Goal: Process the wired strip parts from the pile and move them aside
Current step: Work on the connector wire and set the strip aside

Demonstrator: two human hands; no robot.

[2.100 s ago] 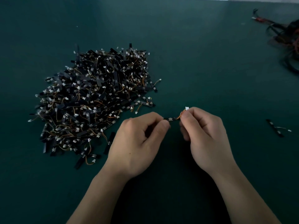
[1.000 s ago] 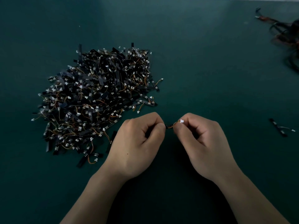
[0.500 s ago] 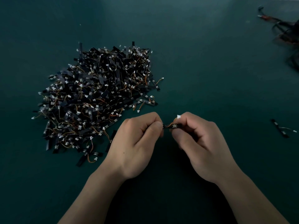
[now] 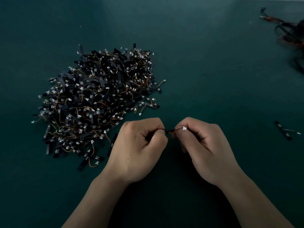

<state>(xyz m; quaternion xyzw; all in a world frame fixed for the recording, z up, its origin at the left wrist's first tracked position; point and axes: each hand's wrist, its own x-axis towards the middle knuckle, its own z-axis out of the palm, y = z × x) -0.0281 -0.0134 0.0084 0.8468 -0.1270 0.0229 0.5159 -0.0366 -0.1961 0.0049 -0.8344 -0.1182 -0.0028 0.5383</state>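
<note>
1. Wired strip part point(image 4: 169, 130): short, flat black strip that looks rigid. Thin orange leads point(image 4: 178, 129) run to a small white plastic connector point(image 4: 184, 128). Surface detail is too dark to read.
2. Pile point(image 4: 98, 102): dense heap of the same parts, with black strips, orange/yellow wire loops and white connectors jumbled at all angles.
3. Table point(image 4: 213, 71): dark green, matte, smooth.
4. Left hand point(image 4: 138, 150): fingers curled in, back of hand to camera, thumb and forefinger pinching the strip's left end.
5. Right hand point(image 4: 205, 148): also curled, fingertips pinching the lead end. The white connector sits exposed on top of the forefinger.
6. Position: the part is held roughly level just above the table. It bridges the small gap between the two hands, and only its middle section is visible.
7. The pile sits left of and beyond the left hand. Its nearest strays lie just beside the left knuckles and wrist.
8. Lone part point(image 4: 283, 130): same type, lying flat well to the right of the right hand, pale lead trailing right.
9. Cables point(image 4: 292, 35): dark and red tangle at the far right edge, blurred.
</note>
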